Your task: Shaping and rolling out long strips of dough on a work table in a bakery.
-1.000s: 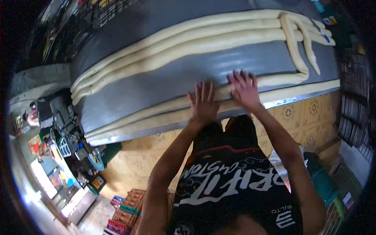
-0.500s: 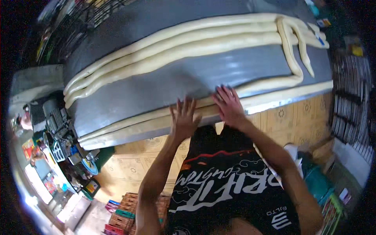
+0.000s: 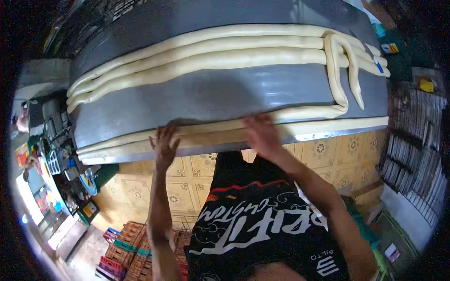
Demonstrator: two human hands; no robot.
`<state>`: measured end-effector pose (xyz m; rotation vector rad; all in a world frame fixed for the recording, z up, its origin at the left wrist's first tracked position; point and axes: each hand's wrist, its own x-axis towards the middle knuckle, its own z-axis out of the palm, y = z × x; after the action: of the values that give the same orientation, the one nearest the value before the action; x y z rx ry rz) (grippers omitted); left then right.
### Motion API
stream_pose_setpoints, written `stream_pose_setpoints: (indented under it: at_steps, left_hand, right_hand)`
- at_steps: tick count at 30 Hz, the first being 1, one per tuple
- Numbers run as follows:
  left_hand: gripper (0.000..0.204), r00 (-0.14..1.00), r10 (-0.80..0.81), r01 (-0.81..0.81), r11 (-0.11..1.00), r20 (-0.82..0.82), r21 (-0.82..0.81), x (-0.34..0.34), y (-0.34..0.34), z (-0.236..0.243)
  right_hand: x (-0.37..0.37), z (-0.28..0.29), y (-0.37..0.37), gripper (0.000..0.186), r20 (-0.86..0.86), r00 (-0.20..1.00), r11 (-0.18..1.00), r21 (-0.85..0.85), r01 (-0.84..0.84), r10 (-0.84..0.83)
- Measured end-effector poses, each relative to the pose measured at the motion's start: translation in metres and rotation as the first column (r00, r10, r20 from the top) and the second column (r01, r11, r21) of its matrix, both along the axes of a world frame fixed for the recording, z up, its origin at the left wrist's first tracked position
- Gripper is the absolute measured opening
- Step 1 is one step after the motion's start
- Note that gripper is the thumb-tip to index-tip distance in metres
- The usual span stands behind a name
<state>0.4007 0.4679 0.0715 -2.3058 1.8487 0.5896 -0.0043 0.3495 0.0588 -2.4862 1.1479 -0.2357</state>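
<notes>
My splayed left hand (image 3: 165, 146) is now farther from my right hand (image 3: 264, 137), whose grip's too blurry to tell, so I'm spanning more dough rope (image 3: 213, 127).

We count five long dough ropes (image 3: 253, 57).
Three lie at the back and two at the front; we also see two hands (image 3: 165, 144), one worktop (image 3: 211, 98) and one small blue thing (image 3: 378, 66).

The left hand (image 3: 165, 145), fingers spread, and the blurred right hand (image 3: 263, 136) lie over two pale dough ropes (image 3: 342, 125) along the near edge of a grey table (image 3: 211, 93). The farther rope (image 3: 307, 113) bends away at the right — looping over three thicker ropes (image 3: 253, 57). Brown crates (image 3: 133, 236) stand lower left.
</notes>
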Motion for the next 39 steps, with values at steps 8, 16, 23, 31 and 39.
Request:
stream_pose_setpoints:
  at_steps: [8, 16, 23, 31, 39]
  left_hand:
    - [0.07, 0.931, -0.359, 0.301, 0.859, -0.068, -0.415, -0.282, -0.07, -0.021]
    - [0.08, 1.0, -0.016, 0.004, 0.834, -0.016, -0.551, -0.303, -0.166, -0.04]
    - [0.084, 0.956, -0.255, 0.285, 0.922, 0.143, -0.261, -0.288, -0.052, -0.024]
    - [0.08, 0.997, -0.065, 0.038, 0.848, -0.032, -0.529, -0.273, -0.105, -0.039]
    - [0.081, 0.986, -0.162, 0.127, 0.869, -0.033, -0.478, -0.233, -0.101, -0.03]
  right_hand:
    - [-0.107, 0.019, -0.028, 0.06, 0.006, 0.997, 0.997, -0.043, -0.071, 0.072]
    - [-0.081, -0.006, -0.136, 0.057, 0.059, 0.997, 0.859, -0.507, 0.073, -0.05]
    - [-0.147, 0.015, -0.043, 0.061, -0.154, 0.981, 0.972, -0.185, -0.143, 0.115]
    - [-0.131, -0.016, -0.082, 0.064, -0.17, 0.984, 0.978, -0.185, -0.09, 0.059]
    - [-0.043, 0.002, -0.046, 0.076, -0.334, 0.943, 0.943, -0.316, -0.105, -0.007]
